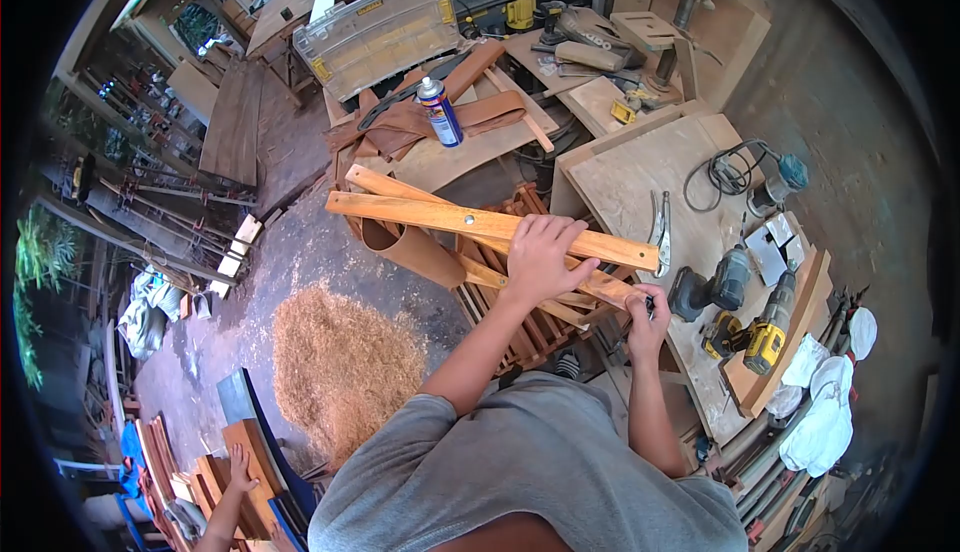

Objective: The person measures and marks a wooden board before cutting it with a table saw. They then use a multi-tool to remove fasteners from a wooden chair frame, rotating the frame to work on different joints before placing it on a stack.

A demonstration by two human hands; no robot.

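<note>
Two long wooden slats cross in front of me, joined by a round metal fastener near the middle of the upper slat. My left hand is closed over the upper slat, right of that fastener. The lower slat passes beneath it and comes out at the right. At its right end my right hand is closed, fingers pinched around the slat's tip and a small dark piece that I cannot make out. Under the slats stand more wooden slats and a curved brown leather-like sheet.
On the right bench lie locking pliers, a yellow drill, a grey drill and a corded tool. A blue spray can stands ahead. Wood shavings cover the floor. Another person's hand touches boards.
</note>
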